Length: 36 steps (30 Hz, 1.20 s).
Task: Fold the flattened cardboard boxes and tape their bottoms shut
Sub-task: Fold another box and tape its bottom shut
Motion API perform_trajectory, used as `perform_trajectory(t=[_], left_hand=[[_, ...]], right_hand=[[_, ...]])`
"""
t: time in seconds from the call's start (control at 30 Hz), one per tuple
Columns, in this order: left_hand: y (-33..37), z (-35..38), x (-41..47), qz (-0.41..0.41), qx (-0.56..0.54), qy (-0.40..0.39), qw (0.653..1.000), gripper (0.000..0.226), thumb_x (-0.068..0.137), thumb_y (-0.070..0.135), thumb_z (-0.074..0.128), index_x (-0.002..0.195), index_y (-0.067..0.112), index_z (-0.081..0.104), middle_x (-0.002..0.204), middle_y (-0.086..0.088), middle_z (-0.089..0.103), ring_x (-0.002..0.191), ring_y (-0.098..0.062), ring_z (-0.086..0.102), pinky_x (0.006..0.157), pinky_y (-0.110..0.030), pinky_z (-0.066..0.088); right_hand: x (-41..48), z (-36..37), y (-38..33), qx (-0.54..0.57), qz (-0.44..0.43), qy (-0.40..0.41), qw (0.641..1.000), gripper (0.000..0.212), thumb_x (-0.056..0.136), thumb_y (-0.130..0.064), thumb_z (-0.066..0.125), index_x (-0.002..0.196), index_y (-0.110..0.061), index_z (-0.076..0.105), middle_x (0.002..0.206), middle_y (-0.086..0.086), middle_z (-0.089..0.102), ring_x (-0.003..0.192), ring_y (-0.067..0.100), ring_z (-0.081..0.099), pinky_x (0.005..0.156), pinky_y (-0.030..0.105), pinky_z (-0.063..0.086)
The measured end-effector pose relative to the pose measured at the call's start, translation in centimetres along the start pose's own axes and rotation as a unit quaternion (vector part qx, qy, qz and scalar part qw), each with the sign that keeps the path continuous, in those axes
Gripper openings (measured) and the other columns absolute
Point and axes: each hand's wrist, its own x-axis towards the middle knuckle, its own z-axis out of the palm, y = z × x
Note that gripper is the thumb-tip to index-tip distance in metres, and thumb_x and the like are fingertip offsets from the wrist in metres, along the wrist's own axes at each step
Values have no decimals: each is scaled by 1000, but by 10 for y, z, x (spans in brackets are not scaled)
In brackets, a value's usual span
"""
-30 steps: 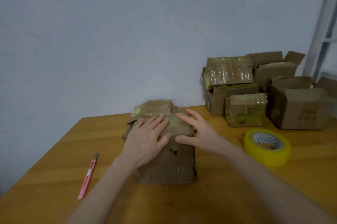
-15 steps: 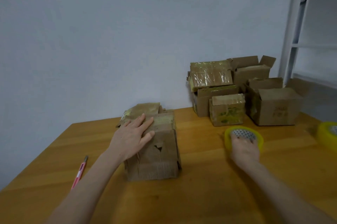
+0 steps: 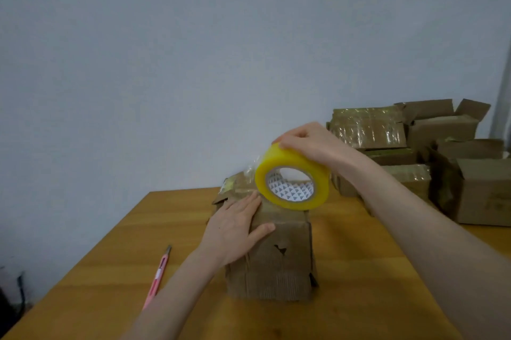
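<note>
Cardboard box (image 3: pixel 279 265): one, brown and worn. It stands on the wooden table (image 3: pixel 359 298) at the centre of the view, closed flaps on top. The near face has a small ragged tear and exposed corrugation along its lower edge. More cardboard flaps and a patch of shiny tape show behind its far edge.

Left hand (image 3: pixel 235 229): rests palm-down on the left part of the box top. The fingers are straight and together and the thumb is spread to the right over the top front edge. It presses the flaps flat and grasps nothing.

Tape roll (image 3: pixel 297 158): yellow, wide, with a white patterned core. It is held upright on edge, its lower rim at or just above the far right part of the box top; contact cannot be told. A crinkled clear strip hangs off its upper left side.

Right hand (image 3: pixel 312 143): grips the roll from above, fingers curled over its outer band.

Utility knife (image 3: pixel 159 274): pink and slim. It lies on the table left of the box, apart from it.

Stacked boxes (image 3: pixel 370 126): a pile at the far right of the table, against the wall (image 3: pixel 193 63). Some are wrapped in glossy tape.

Open box (image 3: pixel 484 187): at the right of that pile, flaps up.
</note>
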Motion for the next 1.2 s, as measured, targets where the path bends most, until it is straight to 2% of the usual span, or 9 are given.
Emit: perform_trajectory(t=[0.07, 0.17, 0.3, 0.43, 0.57, 0.63, 0.77, 0.9, 1.2], left_hand=[[-8, -7, 0, -41, -163, -22, 986, 90, 78, 78, 39, 149, 26, 23, 149, 10, 36, 134, -11, 37, 108, -28, 30], [-22, -26, 7, -143, -519, 15, 843, 86, 72, 76, 52, 136, 19, 48, 135, 6, 54, 119, -8, 54, 104, -30, 41], [-16, -42, 26, -209, -664, 68, 714, 33, 89, 40, 59, 84, 9, 66, 75, -2, 66, 71, -18, 63, 58, -23, 56], [-7, -32, 34, -239, -655, 111, 708, 27, 91, 22, 62, 71, 4, 63, 64, -7, 60, 58, -17, 57, 54, -24, 56], [-9, -22, 32, -257, -628, 143, 721, 31, 95, 22, 56, 69, 5, 60, 61, -4, 58, 48, -5, 57, 48, -21, 52], [-13, -17, 30, -262, -589, 163, 747, 32, 96, 21, 54, 68, 7, 58, 58, -2, 55, 41, -6, 52, 46, -21, 49], [-19, -10, 26, -274, -558, 164, 766, 31, 96, 17, 53, 67, 9, 60, 58, -2, 52, 37, -8, 46, 43, -22, 44], [-28, 4, 17, -293, -571, 145, 753, 31, 96, 13, 54, 68, 2, 57, 55, -5, 46, 44, -9, 48, 46, -20, 52], [-45, 24, 20, -335, -556, 116, 751, 27, 96, 15, 54, 73, 4, 62, 54, -3, 50, 44, -8, 48, 44, -19, 49]], right_hand=[[8, 11, 3, -24, 11, -16, 1000, 24, 87, -29, 58, 97, -15, 74, 101, 4, 70, 96, 20, 63, 81, 33, 52], [15, 16, 6, -16, 14, -21, 1000, 21, 87, -30, 59, 99, -19, 72, 99, -2, 68, 88, 11, 61, 77, 27, 50], [20, 22, 5, -25, 11, -36, 999, 21, 87, -34, 61, 100, -19, 70, 93, -10, 62, 81, 4, 56, 69, 22, 46], [12, 16, 11, 15, 3, -60, 998, 34, 79, -51, 64, 105, -29, 65, 100, -14, 62, 90, 4, 59, 69, 20, 45], [-12, 16, 50, 101, 36, -127, 986, 70, 60, -35, 78, 122, -25, 50, 109, -4, 65, 96, 10, 65, 82, 25, 52], [-19, 24, 67, 137, 39, -96, 985, 64, 62, -23, 83, 117, -21, 52, 106, 1, 67, 95, 17, 67, 88, 35, 53], [-14, 26, 60, 171, 7, -26, 985, 37, 70, -19, 78, 101, -18, 58, 88, -1, 70, 77, 12, 68, 70, 23, 50], [-6, 24, 48, 82, -22, -32, 996, 30, 71, -28, 79, 95, -20, 62, 77, -7, 66, 65, 3, 61, 62, 19, 47], [9, 41, 45, -55, 2, -77, 996, 54, 65, -40, 80, 114, -28, 60, 105, -4, 63, 95, 16, 61, 78, 31, 52]])
